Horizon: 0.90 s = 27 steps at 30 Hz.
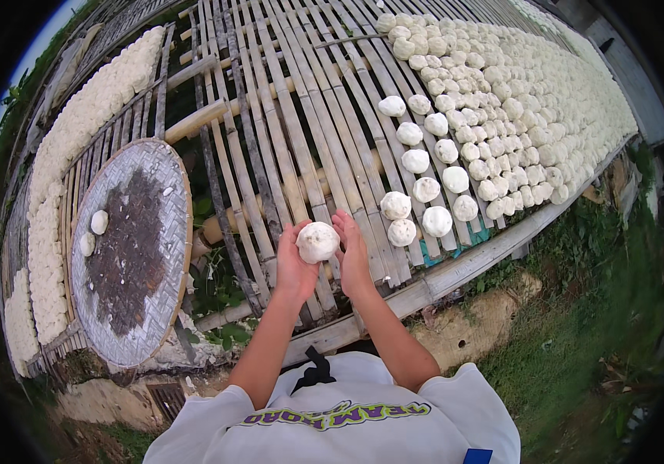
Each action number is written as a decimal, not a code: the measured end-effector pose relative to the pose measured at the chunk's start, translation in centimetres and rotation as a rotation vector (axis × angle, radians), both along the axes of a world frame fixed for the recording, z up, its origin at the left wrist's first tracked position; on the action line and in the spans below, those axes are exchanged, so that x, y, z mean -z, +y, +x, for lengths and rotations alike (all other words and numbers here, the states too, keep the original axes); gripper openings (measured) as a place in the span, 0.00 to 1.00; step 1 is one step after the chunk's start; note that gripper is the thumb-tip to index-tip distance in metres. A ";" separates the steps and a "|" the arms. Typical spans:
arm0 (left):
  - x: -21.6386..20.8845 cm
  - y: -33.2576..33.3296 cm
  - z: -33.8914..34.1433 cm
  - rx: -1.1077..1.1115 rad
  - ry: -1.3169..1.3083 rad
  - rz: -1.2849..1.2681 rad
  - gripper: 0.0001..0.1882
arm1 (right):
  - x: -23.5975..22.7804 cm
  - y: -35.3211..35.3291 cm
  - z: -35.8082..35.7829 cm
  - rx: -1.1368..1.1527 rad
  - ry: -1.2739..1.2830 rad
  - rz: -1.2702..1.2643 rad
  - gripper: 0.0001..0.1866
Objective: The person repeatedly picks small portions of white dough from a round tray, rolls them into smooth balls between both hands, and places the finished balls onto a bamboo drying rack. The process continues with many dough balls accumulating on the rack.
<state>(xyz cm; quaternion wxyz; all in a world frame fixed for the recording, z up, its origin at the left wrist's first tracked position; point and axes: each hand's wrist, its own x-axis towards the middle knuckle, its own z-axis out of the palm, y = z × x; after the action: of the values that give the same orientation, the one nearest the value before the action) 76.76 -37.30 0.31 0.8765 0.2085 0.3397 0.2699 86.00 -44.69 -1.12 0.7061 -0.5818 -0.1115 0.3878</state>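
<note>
A round white lump with a rough, doughy surface [318,242] is held up between my hands, above the bamboo slats. My left hand [293,267] cups it from the left and below. My right hand [354,259] is curved against its right side, fingers pointing away from me. Part of the fingers behind the lump is hidden. Just to the right, similar white lumps [436,221] rest apart from one another in loose rows on the bamboo rack [332,147].
Densely packed whitish lumps [533,100] cover the rack's far right. At left, a round woven tray [173,232] carries two small white lumps [99,222] and a dark patch. Another strip of packed lumps [92,116] lies beyond it. A bamboo edge pole [456,271] borders the grass [564,325].
</note>
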 end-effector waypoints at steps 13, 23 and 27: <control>-1.1 -4.8 11.9 -0.078 0.090 -0.186 0.31 | -0.7 -4.0 10.6 0.091 -0.399 -0.003 0.29; 8.4 1.3 20.9 0.154 0.328 0.170 0.23 | 6.4 -0.6 22.0 -0.159 0.295 -0.170 0.24; 12.1 3.7 25.5 0.201 0.404 0.171 0.20 | 10.5 1.7 26.6 -0.173 0.314 -0.214 0.29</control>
<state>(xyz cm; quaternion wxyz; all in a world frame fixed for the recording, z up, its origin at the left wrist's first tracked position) 102.31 -33.63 -11.81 0.7922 0.3647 0.4617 0.1619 112.57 -43.00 -11.61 0.6131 -0.5742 -0.0075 0.5425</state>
